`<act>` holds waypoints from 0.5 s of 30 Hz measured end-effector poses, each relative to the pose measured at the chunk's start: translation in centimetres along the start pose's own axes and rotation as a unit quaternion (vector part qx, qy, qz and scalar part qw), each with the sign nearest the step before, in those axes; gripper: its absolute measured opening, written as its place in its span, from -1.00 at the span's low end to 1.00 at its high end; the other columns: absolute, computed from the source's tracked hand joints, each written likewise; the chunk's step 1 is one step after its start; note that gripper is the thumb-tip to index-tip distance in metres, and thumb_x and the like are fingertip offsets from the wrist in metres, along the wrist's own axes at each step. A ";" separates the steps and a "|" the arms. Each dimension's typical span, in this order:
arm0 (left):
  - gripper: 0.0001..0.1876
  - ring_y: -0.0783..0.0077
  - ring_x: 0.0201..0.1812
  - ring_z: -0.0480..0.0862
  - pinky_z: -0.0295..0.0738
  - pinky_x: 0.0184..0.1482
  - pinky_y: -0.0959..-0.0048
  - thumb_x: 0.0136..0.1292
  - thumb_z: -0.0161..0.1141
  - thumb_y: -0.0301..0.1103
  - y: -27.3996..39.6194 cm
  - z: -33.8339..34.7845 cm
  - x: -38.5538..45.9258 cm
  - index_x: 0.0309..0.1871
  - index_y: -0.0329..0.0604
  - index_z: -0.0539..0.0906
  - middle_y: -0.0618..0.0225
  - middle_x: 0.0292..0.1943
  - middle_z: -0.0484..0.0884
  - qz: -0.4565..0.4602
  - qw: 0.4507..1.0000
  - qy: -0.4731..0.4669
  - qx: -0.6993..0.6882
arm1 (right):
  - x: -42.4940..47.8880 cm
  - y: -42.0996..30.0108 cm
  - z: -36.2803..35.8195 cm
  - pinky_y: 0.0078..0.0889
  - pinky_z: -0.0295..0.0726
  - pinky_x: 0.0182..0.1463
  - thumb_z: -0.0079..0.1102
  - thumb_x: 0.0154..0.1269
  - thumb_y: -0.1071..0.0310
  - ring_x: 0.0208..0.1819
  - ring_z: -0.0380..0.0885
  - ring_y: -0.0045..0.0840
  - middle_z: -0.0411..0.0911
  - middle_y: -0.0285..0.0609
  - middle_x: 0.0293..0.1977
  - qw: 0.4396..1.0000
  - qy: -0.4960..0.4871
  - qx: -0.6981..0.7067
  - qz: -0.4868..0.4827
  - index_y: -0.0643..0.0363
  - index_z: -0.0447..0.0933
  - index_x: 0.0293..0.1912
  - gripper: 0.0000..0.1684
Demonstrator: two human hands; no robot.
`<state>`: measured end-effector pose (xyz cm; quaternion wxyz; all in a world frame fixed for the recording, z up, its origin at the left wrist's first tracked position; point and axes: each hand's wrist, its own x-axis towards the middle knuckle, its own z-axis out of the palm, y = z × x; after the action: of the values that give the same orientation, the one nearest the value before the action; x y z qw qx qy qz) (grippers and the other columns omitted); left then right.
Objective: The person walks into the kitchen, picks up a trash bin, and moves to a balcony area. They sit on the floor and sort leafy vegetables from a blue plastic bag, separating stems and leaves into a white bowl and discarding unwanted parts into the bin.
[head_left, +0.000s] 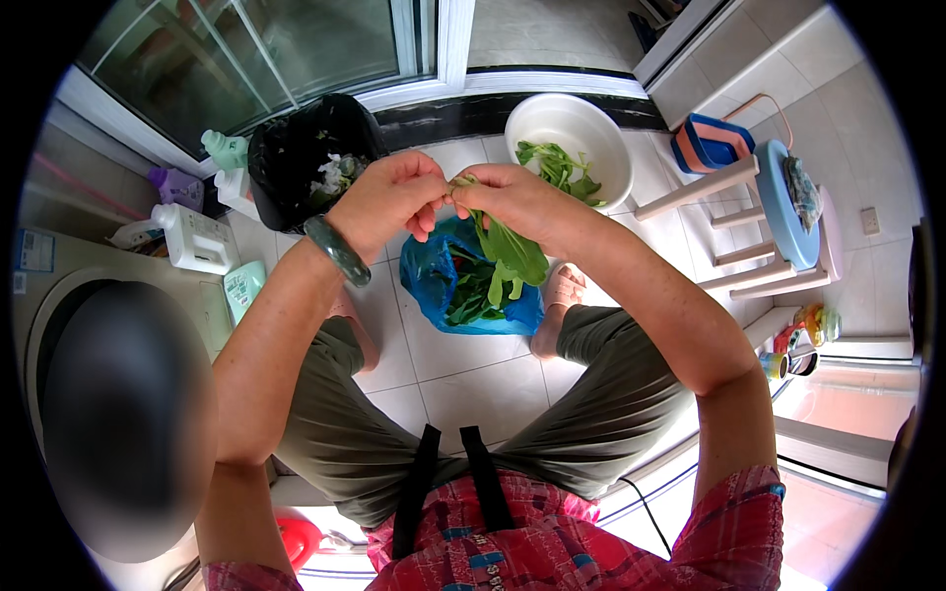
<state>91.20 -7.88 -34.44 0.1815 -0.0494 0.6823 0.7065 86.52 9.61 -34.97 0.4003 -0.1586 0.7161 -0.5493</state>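
My right hand (514, 199) grips the stem end of a leafy green vegetable (517, 255), its leaves hanging down to the right. My left hand (395, 196), with a dark green bangle at the wrist, meets it at the stem end, thumb and forefinger pinched together; whether a bit of stem is between them is too small to tell. Below the hands a blue plastic bag (425, 277) with more leafy greens (473, 292) stands on the floor between my feet. Beyond my right hand is a white plastic basin (617, 140) holding some greens (558, 170).
A bin lined with a black bag (277, 151), with scraps inside, stands beyond my left hand. Detergent bottles (196, 236) are at the left by a washing machine (44, 295). On the right are a blue-topped stool (776, 199) and a blue and pink bucket (687, 148).
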 end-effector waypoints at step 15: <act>-0.91 0.65 -0.59 0.42 0.32 -0.57 0.63 0.14 0.03 -0.37 -0.2 -0.2 0.0 -0.38 -0.18 0.46 0.44 -0.53 0.47 -0.054 0.998 -0.027 0.011 | -1.2 -0.2 0.4 -0.41 0.43 -0.26 -0.03 0.20 0.24 -0.41 0.46 -0.37 0.48 -0.05 -0.48 0.927 0.092 -0.308 -0.191 0.22 0.48 -0.23 -0.74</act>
<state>91.29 -8.03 -34.65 0.2387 -0.0649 0.6811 0.6891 87.58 10.06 -34.36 0.1516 -0.3569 0.8400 -0.3796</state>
